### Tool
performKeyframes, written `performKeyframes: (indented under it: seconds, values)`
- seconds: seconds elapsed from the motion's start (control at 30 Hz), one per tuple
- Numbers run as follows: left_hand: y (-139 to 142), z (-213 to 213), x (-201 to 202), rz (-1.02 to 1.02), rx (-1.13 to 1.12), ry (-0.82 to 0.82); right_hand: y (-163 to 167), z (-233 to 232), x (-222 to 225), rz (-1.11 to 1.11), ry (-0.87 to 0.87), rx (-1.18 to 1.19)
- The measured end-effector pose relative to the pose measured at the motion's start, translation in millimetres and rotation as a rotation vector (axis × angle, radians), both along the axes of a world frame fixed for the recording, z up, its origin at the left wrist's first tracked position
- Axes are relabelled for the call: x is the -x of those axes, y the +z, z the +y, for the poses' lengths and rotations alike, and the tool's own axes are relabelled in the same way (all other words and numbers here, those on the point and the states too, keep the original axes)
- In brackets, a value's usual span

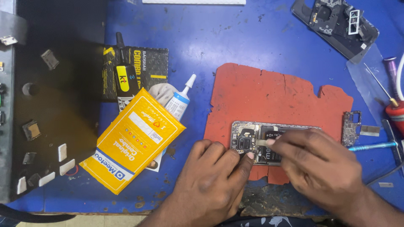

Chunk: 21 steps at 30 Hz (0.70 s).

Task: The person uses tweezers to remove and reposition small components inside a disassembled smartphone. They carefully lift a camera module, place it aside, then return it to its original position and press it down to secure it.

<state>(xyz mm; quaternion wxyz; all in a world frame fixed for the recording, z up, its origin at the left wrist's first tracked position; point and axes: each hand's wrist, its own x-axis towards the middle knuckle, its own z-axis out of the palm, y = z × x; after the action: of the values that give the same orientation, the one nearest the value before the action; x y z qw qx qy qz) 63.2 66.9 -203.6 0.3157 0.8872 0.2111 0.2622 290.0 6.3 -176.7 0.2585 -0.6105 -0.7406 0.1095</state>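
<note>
**Ann:** Down on the torn red mat (269, 94), an opened smartphone (256, 141) lies flat with its back cover off, camera module and battery bare, near the front edge of the blue worktop (227, 38).

**Ben:** And the left hand (210, 176)?

**Ann:** Fingers curled, forefinger tip pressed on the phone's lower edge by the camera, pinning it. The right hand (320, 166) is pinched shut on a pale strip (261, 142) lying across the middle of the phone; whether it's tape or a flex ribbon, I can't tell.

**Ben:** Delicate stuff?

**Ann:** I'd say so: a light, stiff frame, fragile exposed boards, a thin floppy strip. Best held by the frame edges, the strip by its free end.

**Ben:** Anything round about?

**Ann:** A yellow padded envelope (132, 141) and glue tube (181, 98) to the left, a loose circuit board (351, 127) to the right.
</note>
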Motion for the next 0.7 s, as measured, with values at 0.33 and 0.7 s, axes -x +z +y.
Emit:
performKeyframes:
  seconds: [0.33,0.7]
  values:
    - [-0.2,0.8,-0.7,-0.002,-0.003,0.0,5.1,13.3,-4.9,-0.072,0.082,0.143]
    - [-0.1,1.2,-1.8,0.007,-0.012,0.009,15.3,23.6,-5.4,-0.196,0.192,0.154]
